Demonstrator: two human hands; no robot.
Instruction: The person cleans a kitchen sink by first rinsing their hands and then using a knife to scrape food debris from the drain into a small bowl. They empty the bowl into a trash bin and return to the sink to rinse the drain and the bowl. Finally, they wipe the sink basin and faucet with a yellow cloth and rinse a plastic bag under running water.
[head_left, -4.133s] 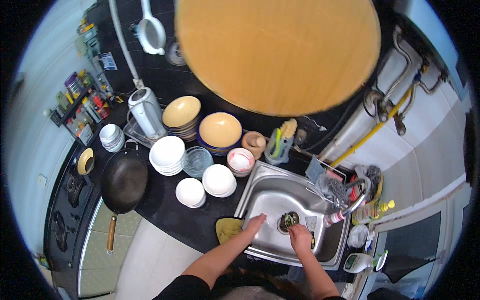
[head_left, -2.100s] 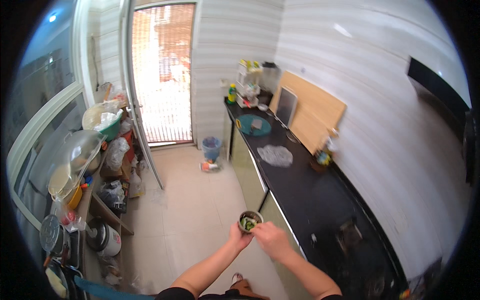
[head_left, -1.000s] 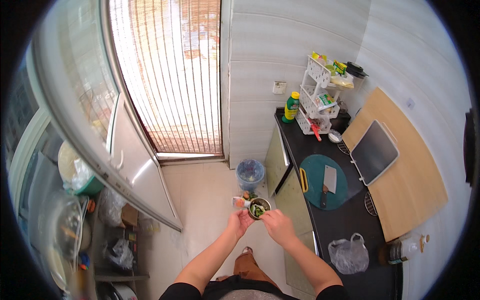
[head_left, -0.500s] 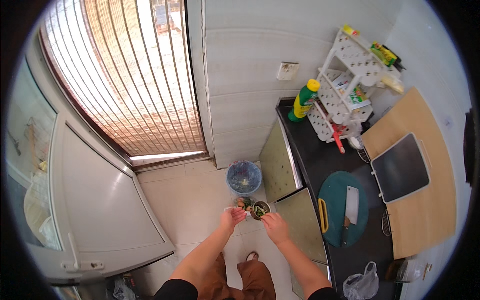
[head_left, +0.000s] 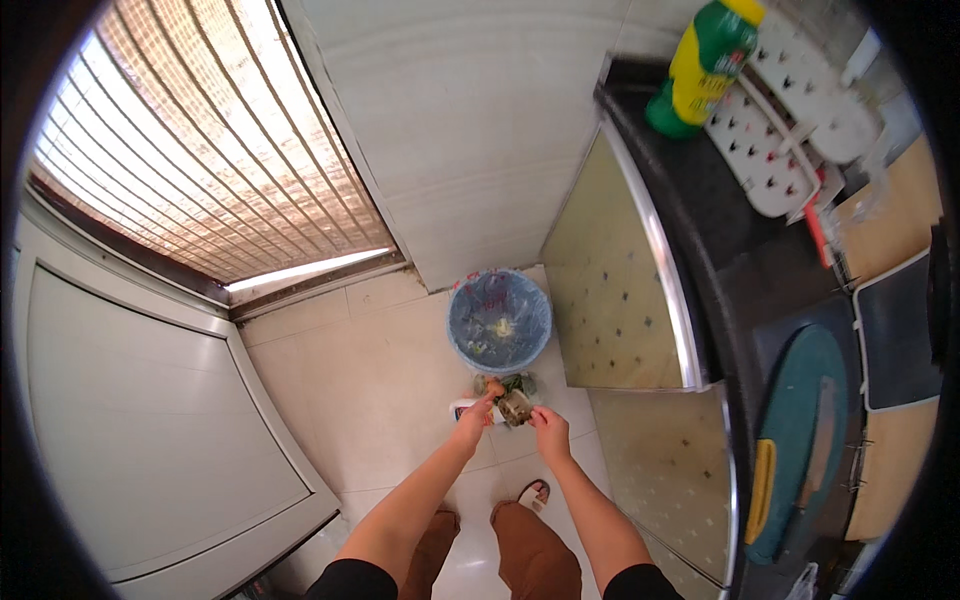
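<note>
Leans farther down than half a second ago, bringing the floor (head_left: 330, 420) and the blue-lined bin (head_left: 525, 335) larger into view and leaving the black counter (head_left: 755, 275) farther to the right. Faces a pale wall (head_left: 450, 150) behind the bin, a white door (head_left: 160, 420) and slatted screen (head_left: 210, 140) at left, greenish cabinet doors (head_left: 620, 290) at right. Has a green cutting board (head_left: 795, 400) with a blurred cleaver (head_left: 822, 430) on the counter, plus a green-and-yellow bottle (head_left: 700, 75) beside a white rack (head_left: 765, 150).

Reaches forward above the floor, pinching the small metal cup (head_left: 515, 407) at its right side with the right hand (head_left: 549, 430), near the bin and over a clear bag of scraps (head_left: 520, 382). Holds the left hand (head_left: 475, 415) just beside the cup's left; cannot tell whether touching, or how wide to call that hand. Keeps the same right-hand pinch as before, with the left hand closer to the cup.
</note>
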